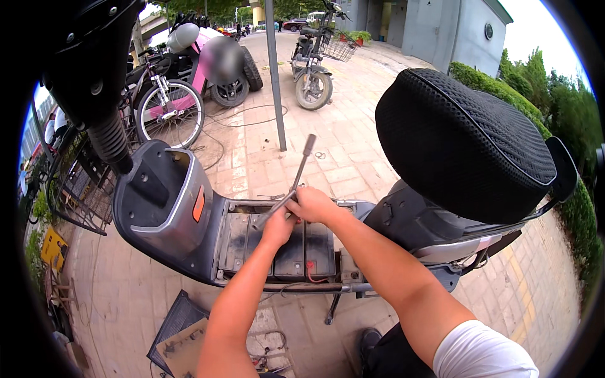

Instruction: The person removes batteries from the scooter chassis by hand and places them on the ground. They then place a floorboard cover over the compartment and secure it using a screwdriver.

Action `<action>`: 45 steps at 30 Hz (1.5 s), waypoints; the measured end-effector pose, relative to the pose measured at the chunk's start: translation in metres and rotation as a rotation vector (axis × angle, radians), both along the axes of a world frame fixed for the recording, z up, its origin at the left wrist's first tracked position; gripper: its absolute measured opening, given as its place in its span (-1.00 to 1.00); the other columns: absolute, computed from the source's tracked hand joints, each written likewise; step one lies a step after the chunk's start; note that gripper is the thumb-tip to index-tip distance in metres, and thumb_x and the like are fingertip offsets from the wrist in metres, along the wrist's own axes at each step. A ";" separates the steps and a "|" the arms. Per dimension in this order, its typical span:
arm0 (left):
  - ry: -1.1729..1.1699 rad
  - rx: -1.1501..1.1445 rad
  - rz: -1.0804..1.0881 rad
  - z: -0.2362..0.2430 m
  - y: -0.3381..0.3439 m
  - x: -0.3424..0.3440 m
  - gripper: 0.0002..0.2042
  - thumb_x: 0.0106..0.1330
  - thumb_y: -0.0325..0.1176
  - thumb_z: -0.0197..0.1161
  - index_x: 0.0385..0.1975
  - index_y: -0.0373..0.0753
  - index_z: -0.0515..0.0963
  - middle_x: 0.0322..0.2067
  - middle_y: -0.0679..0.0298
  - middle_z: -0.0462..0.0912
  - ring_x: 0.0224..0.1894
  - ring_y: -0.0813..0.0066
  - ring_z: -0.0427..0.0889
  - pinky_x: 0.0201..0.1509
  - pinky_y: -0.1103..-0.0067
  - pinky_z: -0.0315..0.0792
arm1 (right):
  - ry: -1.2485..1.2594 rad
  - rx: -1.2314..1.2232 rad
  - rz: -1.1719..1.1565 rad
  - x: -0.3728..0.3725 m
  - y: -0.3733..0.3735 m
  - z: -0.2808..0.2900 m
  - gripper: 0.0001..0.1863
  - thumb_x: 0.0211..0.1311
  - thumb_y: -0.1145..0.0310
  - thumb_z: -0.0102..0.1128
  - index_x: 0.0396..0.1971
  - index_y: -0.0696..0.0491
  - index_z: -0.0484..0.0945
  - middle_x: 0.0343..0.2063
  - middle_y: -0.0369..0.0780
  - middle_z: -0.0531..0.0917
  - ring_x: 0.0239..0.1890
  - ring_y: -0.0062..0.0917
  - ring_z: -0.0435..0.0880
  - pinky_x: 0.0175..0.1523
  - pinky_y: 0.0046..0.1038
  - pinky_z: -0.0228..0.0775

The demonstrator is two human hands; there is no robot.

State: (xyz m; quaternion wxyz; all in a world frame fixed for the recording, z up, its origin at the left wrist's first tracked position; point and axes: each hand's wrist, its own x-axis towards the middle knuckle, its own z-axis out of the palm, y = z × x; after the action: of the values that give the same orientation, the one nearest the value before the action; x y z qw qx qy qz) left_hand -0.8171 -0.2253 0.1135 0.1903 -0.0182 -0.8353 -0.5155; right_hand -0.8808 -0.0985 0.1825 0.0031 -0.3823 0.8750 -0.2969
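My right hand [309,203] and my left hand [280,222] are closed on a long metal wrench [307,151], which slants up and away over the scooter's open footboard compartment [220,252]. The hands are close together, left lower and nearer me. Inside the compartment are dark, dusty batteries [302,252] with a red wire [312,272]. The wrench's working end is partly hidden by my fingers, so I cannot tell what it touches.
The scooter's black seat [463,145] rises at right, its grey front shield [157,208] at left. A metal pole [274,94], parked bicycle [170,113] and scooter [312,82] stand beyond. A dark mat [173,312] and cardboard [179,346] lie at lower left.
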 end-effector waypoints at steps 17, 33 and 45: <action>0.077 -0.097 0.157 0.007 0.009 -0.001 -0.80 0.04 -0.55 0.25 -0.31 -0.41 0.51 -0.32 -0.02 0.63 -0.17 0.03 0.60 -0.13 0.36 0.44 | 0.100 -0.001 -0.131 0.014 -0.007 0.000 -0.60 0.28 0.06 -0.02 -0.35 0.13 0.55 -0.54 0.01 0.62 -0.37 -0.04 0.62 -0.22 -0.12 0.44; 0.099 -0.122 0.192 0.019 0.015 0.004 -0.87 0.00 -0.54 0.27 -0.45 -0.41 0.54 -0.35 -0.04 0.62 -0.21 -0.07 0.57 -0.15 0.24 0.42 | 0.049 0.011 -0.129 0.020 -0.005 0.008 -0.61 0.23 0.05 0.02 -0.37 0.11 0.55 -0.53 0.01 0.63 -0.39 -0.04 0.62 -0.23 -0.12 0.46; 0.069 -0.317 0.251 0.008 0.012 -0.003 -0.77 -0.02 -0.52 0.30 -0.30 -0.31 0.56 -0.31 0.03 0.62 -0.15 -0.11 0.49 -0.09 0.22 0.38 | 0.148 -0.093 -0.165 0.020 -0.012 -0.001 -0.54 0.24 0.04 0.03 -0.51 0.19 0.58 -0.51 0.04 0.63 -0.37 -0.03 0.62 -0.22 -0.13 0.47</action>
State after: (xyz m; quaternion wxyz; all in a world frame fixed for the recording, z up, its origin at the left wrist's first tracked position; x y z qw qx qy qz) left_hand -0.8196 -0.2138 0.1213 0.2766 0.0387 -0.8945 -0.3490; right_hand -0.8611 -0.1103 0.1811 -0.1038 -0.3295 0.8867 -0.3073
